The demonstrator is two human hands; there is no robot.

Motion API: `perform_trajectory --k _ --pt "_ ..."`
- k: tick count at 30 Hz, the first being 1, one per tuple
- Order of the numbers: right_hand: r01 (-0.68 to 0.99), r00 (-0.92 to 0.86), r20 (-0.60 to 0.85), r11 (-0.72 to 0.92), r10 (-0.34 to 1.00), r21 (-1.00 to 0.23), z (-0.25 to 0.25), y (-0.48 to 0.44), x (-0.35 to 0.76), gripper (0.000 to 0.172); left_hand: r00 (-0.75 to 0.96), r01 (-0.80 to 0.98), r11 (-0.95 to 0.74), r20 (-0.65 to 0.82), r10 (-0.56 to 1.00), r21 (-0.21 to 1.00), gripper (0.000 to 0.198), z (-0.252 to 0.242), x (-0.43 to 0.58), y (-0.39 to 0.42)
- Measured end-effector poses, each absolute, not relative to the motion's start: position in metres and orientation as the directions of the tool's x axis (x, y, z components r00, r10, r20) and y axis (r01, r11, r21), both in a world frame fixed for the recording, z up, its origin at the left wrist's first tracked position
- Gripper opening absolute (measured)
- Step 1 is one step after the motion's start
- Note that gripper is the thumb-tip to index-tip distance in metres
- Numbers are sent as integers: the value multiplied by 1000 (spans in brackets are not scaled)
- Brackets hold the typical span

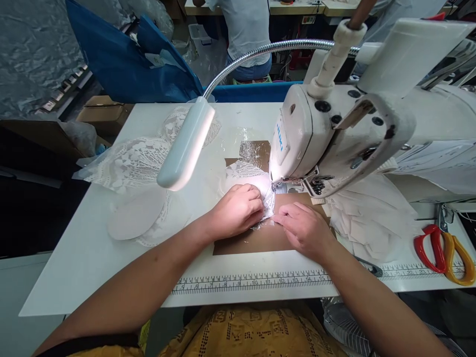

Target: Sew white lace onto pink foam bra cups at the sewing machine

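A white lace piece (245,169) lies under the needle area of the sewing machine (293,134). Over its near part my left hand (240,210) is closed, fingers curled and pressing the lace down. My right hand (303,228) pinches the near right edge of the same lace, thumb and forefinger together. Beneath both hands is a brown taped sheet (245,243) on the white table. The needle itself is too small to make out.
A lamp (186,144) on a bendy metal neck hangs at left. Lace pieces (130,161) and an oval pad (137,213) lie left; pale fabric pieces (372,218) and scissors (444,253) lie right. A printed ruler (253,282) runs along the front edge. A person (247,29) sits beyond.
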State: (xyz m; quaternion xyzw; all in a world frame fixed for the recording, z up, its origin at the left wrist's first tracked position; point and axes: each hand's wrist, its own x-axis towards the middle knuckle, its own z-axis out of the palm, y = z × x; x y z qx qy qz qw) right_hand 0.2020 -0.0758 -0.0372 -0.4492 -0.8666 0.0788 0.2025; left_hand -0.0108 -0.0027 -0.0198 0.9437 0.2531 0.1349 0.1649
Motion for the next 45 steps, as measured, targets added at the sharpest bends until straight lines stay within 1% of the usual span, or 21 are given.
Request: perform_trajectory --k 6,10,13,18,22,24,27,29,32,36,45 --pt "743 -507 301 587 808 -323 -37 -75 201 33 832 444 -813 162 530 376 19 -20 -10 -4" --pt "739 -507 301 587 808 -330 -37 -75 201 34 846 399 -840 206 492 368 22 -23 -13 -2" --pt "739 -507 297 586 809 -333 -37 -75 201 35 851 386 -858 227 473 339 23 -25 -14 -2" --pt "740 -496 293 575 817 -349 -37 -76 202 34 886 364 -892 197 420 267 28 -22 -14 -2" --pt "749 -441 316 539 840 -385 -38 -76 201 34 898 358 -899 171 405 252 30 -17 -12 -3" --pt "764 -451 302 538 840 -355 -38 -75 199 34 898 349 -897 176 402 270 29 -16 -12 -3" --pt "788 -485 265 548 834 -281 -36 -75 195 30 903 319 -903 198 382 288 22 -18 -12 -4" --pt "799 -498 247 551 831 -243 -35 -76 193 29 904 320 -911 202 376 261 21 -22 -11 -4" --pt "807 -508 237 554 828 -203 -34 -76 192 29 899 359 -915 197 392 185 26 -26 -8 -4" --pt "811 -511 249 557 823 -177 -35 -76 192 32 888 386 -913 214 406 132 27 -29 -6 -5" --pt "811 -497 284 555 820 -183 -37 -76 193 32 869 373 -919 297 395 131 26 -28 -8 -2"
